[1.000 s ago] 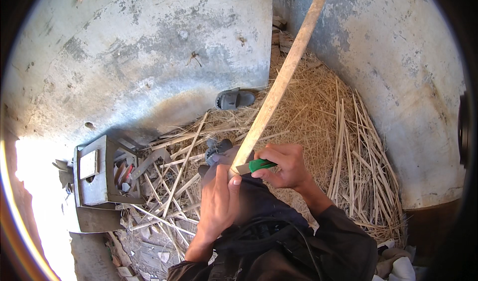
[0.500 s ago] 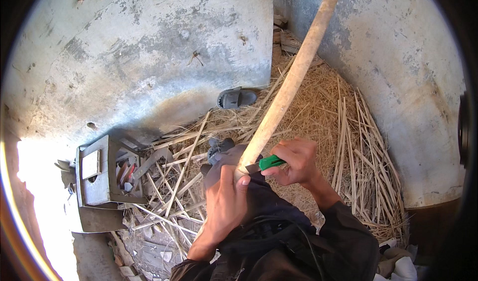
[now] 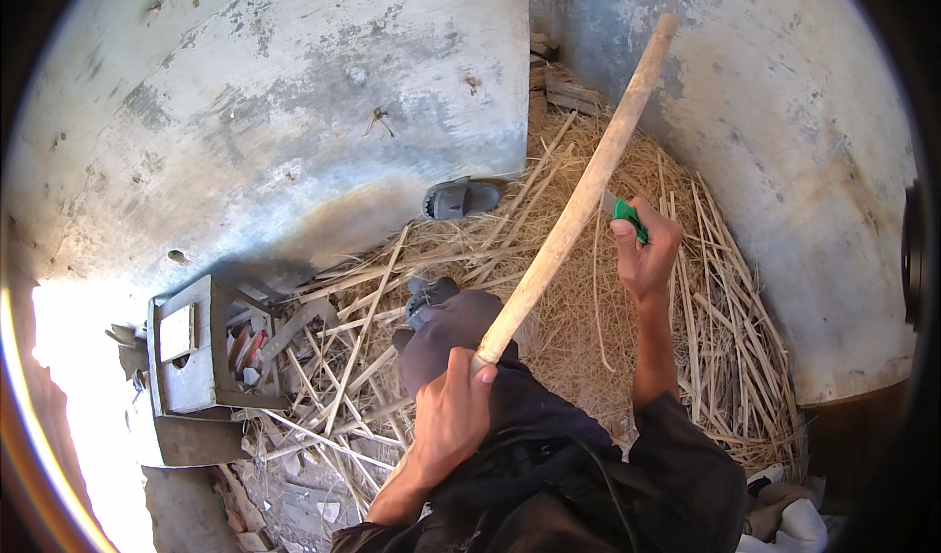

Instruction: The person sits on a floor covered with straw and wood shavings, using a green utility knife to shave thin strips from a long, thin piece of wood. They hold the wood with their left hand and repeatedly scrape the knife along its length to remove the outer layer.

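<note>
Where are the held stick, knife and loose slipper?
Held stick [image 3: 586, 197], head view: middle of its length.
Knife [image 3: 628, 219], head view: green handle.
Loose slipper [image 3: 455, 200], head view: strap.

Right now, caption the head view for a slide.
Left hand grips a pale stick by one end; right hand holds a green-handled knife alongside.
</note>
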Demonstrator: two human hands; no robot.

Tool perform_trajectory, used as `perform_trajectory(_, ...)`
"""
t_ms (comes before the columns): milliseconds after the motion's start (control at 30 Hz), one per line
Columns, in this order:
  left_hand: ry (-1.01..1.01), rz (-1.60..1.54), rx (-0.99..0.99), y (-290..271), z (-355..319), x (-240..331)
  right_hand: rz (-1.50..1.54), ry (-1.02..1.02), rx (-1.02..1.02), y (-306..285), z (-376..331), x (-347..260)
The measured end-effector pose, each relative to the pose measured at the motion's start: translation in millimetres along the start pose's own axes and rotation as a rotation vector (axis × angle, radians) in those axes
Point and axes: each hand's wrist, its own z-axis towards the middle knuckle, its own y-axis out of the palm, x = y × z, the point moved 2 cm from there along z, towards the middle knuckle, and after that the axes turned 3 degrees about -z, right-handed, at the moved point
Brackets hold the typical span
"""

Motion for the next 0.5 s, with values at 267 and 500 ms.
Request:
perform_trajectory(267,0.01,-0.016,-0.044,-6.9,5.6,3.2,0.049,0.028,-0.006,-1.7,-3.1,1.1)
perform_trajectory(500,-0.006,0.08,-0.026,-12.9,-3.4,-10.5,-0.054,-0.06,-0.038,1.0,5.1,2.8)
